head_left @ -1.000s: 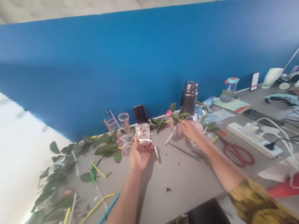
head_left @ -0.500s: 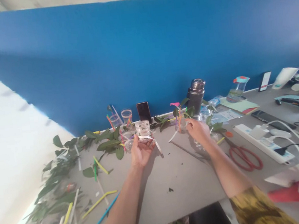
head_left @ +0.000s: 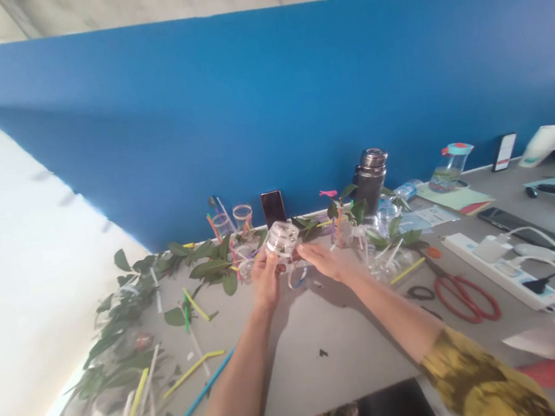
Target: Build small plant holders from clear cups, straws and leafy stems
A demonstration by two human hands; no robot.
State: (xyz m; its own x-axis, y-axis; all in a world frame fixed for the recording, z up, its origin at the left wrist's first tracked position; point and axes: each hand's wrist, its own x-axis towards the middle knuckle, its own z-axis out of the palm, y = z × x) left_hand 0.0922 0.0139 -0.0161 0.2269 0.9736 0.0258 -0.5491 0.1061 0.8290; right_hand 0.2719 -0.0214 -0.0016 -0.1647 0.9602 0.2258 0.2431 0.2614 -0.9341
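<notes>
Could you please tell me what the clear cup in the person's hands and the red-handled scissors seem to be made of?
The clear cup looks like thin plastic: see-through and glossy with ridged sides, though glass cannot be ruled out. The scissors have shiny red handles, probably moulded plastic.

Couldn't make out a single readable word or logo, honestly. The printed sheet (head_left: 426, 218) near the tabletop's (head_left: 332, 335) far edge and the power strip (head_left: 502, 269) were too small and blurry to read.
</notes>
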